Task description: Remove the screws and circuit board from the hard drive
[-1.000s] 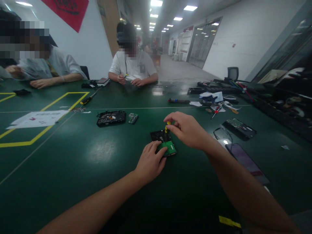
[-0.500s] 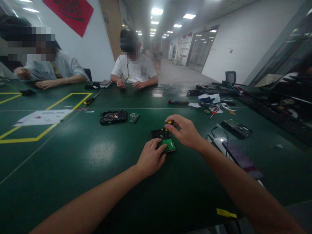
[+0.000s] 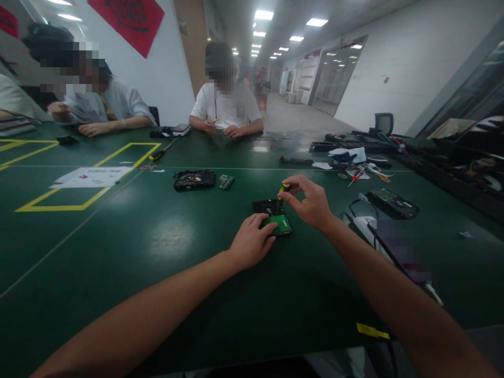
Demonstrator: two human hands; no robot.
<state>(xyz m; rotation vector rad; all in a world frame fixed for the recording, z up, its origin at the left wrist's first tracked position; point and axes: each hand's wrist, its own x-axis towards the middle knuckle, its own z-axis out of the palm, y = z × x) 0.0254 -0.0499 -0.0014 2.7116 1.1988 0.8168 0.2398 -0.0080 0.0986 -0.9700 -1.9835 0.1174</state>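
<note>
A hard drive (image 3: pixel 264 206) with a black casing and a green circuit board (image 3: pixel 284 226) lies on the green table in front of me. My left hand (image 3: pixel 252 240) grips its near left side, with fingers resting over the board. Between the thumb and fingers of my right hand (image 3: pixel 309 202) is the yellow and black handle of a screwdriver (image 3: pixel 281 193). Its shaft points down at the board, slightly tilted. Whether the tip sits in a screw is too small to tell.
Another opened drive (image 3: pixel 195 180) and a small circuit board (image 3: pixel 226 182) lie to the left. On the right are a third drive (image 3: pixel 394 203), a purple-screened device (image 3: pixel 397 249) and loose tools. A second screwdriver (image 3: pixel 158 154) lies farther left. Two people sit across the table.
The view has shifted, so everything appears farther right and slightly higher. The screwdriver's handle leans a little more to the right. Both hands keep their hold.
</note>
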